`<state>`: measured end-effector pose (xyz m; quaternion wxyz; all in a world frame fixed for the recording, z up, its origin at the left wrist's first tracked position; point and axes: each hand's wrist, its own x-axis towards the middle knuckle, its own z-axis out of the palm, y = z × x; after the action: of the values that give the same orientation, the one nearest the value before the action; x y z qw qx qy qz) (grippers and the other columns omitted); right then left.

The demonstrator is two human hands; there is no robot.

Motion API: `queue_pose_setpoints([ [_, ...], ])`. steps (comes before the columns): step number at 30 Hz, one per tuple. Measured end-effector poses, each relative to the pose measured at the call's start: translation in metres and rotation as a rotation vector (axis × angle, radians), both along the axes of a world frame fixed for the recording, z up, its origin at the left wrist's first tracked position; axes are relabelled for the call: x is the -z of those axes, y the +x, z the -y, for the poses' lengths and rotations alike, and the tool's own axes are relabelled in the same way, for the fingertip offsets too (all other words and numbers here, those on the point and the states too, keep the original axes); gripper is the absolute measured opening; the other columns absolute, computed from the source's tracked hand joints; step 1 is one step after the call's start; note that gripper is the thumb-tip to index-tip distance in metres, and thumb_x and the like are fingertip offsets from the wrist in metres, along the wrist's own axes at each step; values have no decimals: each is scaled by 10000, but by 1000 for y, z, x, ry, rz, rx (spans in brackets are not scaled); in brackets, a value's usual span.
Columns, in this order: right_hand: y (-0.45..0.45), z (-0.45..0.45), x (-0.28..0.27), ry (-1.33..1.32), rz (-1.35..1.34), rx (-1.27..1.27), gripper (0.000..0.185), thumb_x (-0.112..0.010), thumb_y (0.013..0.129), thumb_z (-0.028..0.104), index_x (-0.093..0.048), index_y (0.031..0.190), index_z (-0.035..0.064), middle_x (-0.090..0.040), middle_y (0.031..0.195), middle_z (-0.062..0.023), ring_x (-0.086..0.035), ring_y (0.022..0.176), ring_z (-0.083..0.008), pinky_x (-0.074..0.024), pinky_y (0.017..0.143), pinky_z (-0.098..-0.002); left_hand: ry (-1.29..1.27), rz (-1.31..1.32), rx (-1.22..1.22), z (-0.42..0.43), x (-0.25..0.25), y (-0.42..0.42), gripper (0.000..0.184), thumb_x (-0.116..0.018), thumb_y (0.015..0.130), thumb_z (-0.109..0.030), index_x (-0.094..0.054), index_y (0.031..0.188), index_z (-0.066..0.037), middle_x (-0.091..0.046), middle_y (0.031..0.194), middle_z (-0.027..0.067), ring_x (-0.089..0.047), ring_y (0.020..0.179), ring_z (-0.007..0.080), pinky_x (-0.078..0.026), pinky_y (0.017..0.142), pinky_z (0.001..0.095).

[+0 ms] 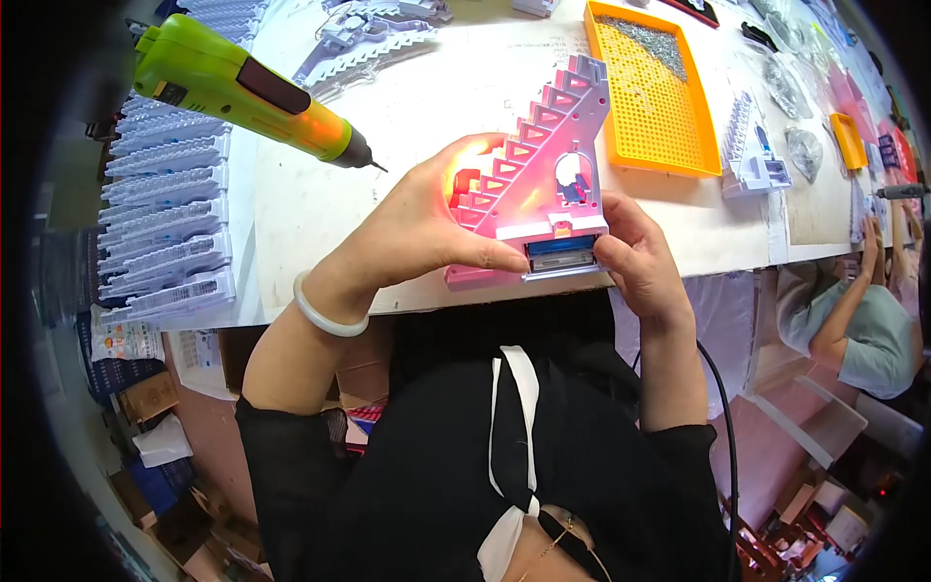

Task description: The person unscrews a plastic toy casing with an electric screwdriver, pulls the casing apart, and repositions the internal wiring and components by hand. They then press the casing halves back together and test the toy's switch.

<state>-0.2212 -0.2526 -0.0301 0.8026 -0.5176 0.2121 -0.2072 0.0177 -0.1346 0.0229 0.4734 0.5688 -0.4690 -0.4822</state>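
Note:
A pink stair-shaped plastic piece (543,179) stands over the table's front edge, its stepped side facing up and left. My left hand (427,218) grips its left side, thumb along the lower front. With its fingers bent, my right hand (635,252) holds the lower right corner. Between my two thumbs, an open compartment (562,254) at the base shows blue and silvery cylinders, seemingly batteries. Red light glows behind the piece near my left fingers. A green electric screwdriver (252,92) hangs at upper left, its tip pointing down and right, above my left hand.
Stacked white stair-shaped parts (170,213) line the left side. A yellow tray (659,97) with small metal screws lies behind the piece. Further right are another stair-shaped unit (754,160), plastic bags (803,153) and a seated person (853,320). More white parts (369,44) lie at the back.

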Motion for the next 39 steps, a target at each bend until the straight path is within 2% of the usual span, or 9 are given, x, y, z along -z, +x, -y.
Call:
queue_pose_setpoints([
  [7, -1, 0, 4, 14, 11, 6, 527, -768, 928, 254, -571, 1334, -17, -663, 1221, -108, -620, 1152, -190, -481, 1037, -348, 83, 65, 17, 1, -3, 2, 984, -966, 640, -145, -446, 1449, 61, -634, 1283, 179, -615, 1185, 174, -502, 1027, 313],
  [13, -2, 0, 6, 39, 20, -1, 535, -765, 930, 268, -570, 1339, -17, -662, 1220, -107, -615, 1151, -187, -477, 1035, -342, -22, 100, 18, 4, 1, 2, 1031, -977, 623, -189, -441, 1467, 62, -629, 1266, 213, -633, 1149, 241, -518, 991, 335],
  [19, -2, 0, 7, 34, -3, 8, 520, -750, 943, 264, -569, 1337, -23, -661, 1217, -105, -613, 1146, -182, -473, 1033, -336, 107, 63, 29, 4, 2, 3, 1030, -980, 621, -214, -446, 1458, 61, -635, 1265, 195, -629, 1154, 203, -512, 1009, 325],
  [25, -1, 0, 7, 51, -28, 7, 506, -729, 958, 274, -570, 1335, -25, -659, 1215, -105, -610, 1140, -177, -466, 1021, -320, 31, -6, 18, 8, 2, 1, 1060, -975, 631, -169, -403, 1493, 62, -631, 1230, 245, -645, 1109, 267, -547, 933, 347],
  [28, 0, 0, 3, 68, -53, 3, 522, -732, 955, 291, -568, 1335, -27, -661, 1211, -110, -609, 1139, -173, -463, 1017, -313, 203, -65, 32, 7, -5, 4, 1046, -960, 649, -74, -373, 1503, 70, -635, 1277, 174, -626, 1182, 213, -502, 1022, 318],
  [31, -1, 1, 0, 37, -102, -10, 548, -748, 938, 297, -561, 1344, -21, -665, 1213, -119, -615, 1137, -178, -469, 1013, -323, 117, -44, 18, 5, 3, 3, 1063, -964, 645, -127, -374, 1509, 61, -634, 1218, 250, -653, 1092, 248, -555, 899, 305],
  [35, -4, 1, 5, -2, -72, 2, 601, -774, 910, 320, -551, 1362, -8, -668, 1218, -124, -623, 1138, -191, -477, 1011, -343, -73, 101, 33, 5, 0, 0, 1042, -966, 640, -145, -398, 1489, 63, -646, 1253, 193, -647, 1118, 200, -556, 909, 325],
  [36, -6, 2, 8, -16, -66, 6, 614, -780, 903, 327, -550, 1365, -5, -668, 1219, -124, -625, 1140, -194, -477, 1012, -346, -105, 148, 18, 4, 1, -1, 1024, -961, 642, -162, -421, 1494, 12, -678, 1215, 163, -667, 1090, 188, -557, 908, 333],
  [39, -8, 4, 7, -37, -78, 12, 697, -828, 856, 382, -547, 1366, -2, -668, 1219, -116, -621, 1160, -199, -472, 1024, -349, 101, 73, 68, 1, -20, -3, 1063, -970, 656, -99, -376, 1534, -17, -655, 1215, 177, -651, 1086, 201, -539, 954, 306],
])
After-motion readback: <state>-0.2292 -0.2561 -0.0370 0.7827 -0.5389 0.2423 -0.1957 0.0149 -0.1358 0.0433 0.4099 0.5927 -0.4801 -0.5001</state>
